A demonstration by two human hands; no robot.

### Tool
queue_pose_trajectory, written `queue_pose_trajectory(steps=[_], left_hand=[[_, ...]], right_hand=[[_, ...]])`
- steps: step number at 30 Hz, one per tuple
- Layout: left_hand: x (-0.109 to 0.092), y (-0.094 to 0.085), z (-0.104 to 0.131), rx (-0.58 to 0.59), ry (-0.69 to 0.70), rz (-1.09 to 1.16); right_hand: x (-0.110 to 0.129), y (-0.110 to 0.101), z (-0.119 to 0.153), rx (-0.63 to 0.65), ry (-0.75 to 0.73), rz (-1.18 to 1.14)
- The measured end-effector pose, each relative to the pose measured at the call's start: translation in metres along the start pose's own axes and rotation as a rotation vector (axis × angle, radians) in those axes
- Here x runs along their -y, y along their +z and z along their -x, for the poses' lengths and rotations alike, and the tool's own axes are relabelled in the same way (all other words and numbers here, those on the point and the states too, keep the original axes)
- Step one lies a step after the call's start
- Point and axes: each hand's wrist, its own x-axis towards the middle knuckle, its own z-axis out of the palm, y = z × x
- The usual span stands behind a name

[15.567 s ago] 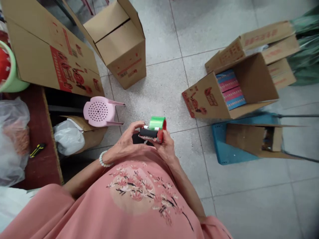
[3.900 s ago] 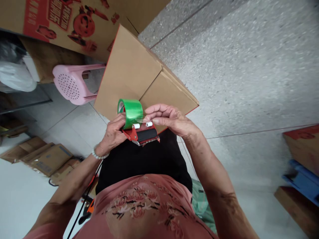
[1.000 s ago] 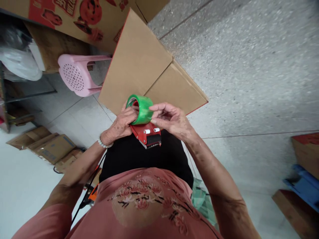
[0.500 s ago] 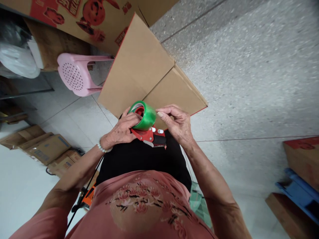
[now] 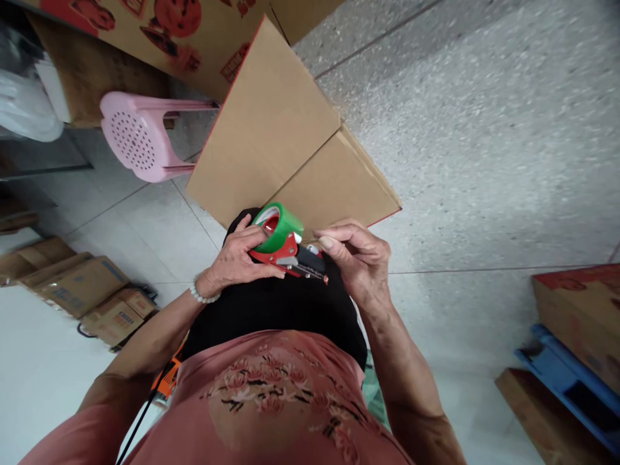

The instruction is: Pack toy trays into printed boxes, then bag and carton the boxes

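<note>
My left hand (image 5: 236,256) is closed around a red tape dispenser (image 5: 279,258) that carries a wide roll of green tape (image 5: 290,224). Its fingers reach into the roll's core, and the thumb lies along the dispenser's lower side. The dispenser's black roller and toothed edge point right, toward my right hand (image 5: 363,258). That hand's thumb and forefinger are pinched together just right of the roll; whatever is between them is too small to make out. Beyond both hands, a brown cardboard box (image 5: 271,123) with red edges stands with its flaps closed along a centre seam.
A pink plastic stool (image 5: 133,139) stands left of the box. A large printed carton (image 5: 203,39) is behind it. Flattened cardboard (image 5: 87,284) leans at the left. On the right are a blue plastic object (image 5: 566,381) and more cartons (image 5: 576,316) on the speckled floor (image 5: 475,148).
The dispenser has turned in my left hand, its roller and toothed edge swinging round toward the right. My pinched right hand has moved slightly right and down, away from the roll.
</note>
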Motion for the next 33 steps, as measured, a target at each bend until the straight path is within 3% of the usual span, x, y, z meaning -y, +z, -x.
queue_pose_trajectory(steps=[7,16,22,26,33], left_hand=[[0.002,0.002,-0.003,0.031,-0.098,0.068],[0.006,0.003,-0.003,0.033,-0.026,-0.119],[0.004,-0.003,-0.003,0.078,-0.014,-0.057],[0.003,-0.002,-0.004,0.107,-0.059,-0.013],[-0.016,-0.003,-0.004,-0.007,-0.006,-0.045]], right_hand=[[0.003,0.003,0.000,-0.055,-0.041,0.043],[0.009,0.001,-0.009,-0.034,-0.154,0.124],[-0.001,-0.010,-0.015,-0.030,-0.242,0.116],[0.001,-0.008,-0.009,-0.100,-0.188,0.069],[-0.005,-0.017,-0.021,-0.199,-0.055,-0.002]])
